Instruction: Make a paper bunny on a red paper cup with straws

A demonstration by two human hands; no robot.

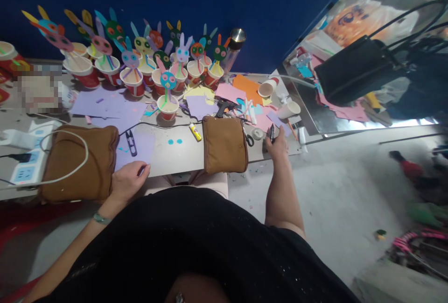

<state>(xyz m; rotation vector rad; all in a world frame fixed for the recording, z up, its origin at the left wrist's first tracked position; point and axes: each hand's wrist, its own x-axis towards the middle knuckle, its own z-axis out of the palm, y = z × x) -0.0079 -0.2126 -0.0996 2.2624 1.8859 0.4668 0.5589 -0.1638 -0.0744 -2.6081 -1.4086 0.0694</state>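
Observation:
My right hand (277, 144) is at the table's right part, its fingers closed round a dark pen (272, 132). Beside it lies a roll of white tape (257, 134). My left hand (130, 179) rests at the front edge by the left brown cushion (82, 163), fingers curled; whatever they hold, if anything, is too small to name. Black snips (130, 143) lie on purple paper (142, 151) just above it. Two small blue discs (175, 142) sit on the table between the hands, left of a yellow glue stick (196, 132) and the right brown cushion (226, 144).
Paper cups with coloured rabbit figures (168, 80) stand along the back. A power strip (30, 158) with cables lies at the left. Two cups (289, 109) lie tipped among coloured paper at the right, near a black bag (357, 69).

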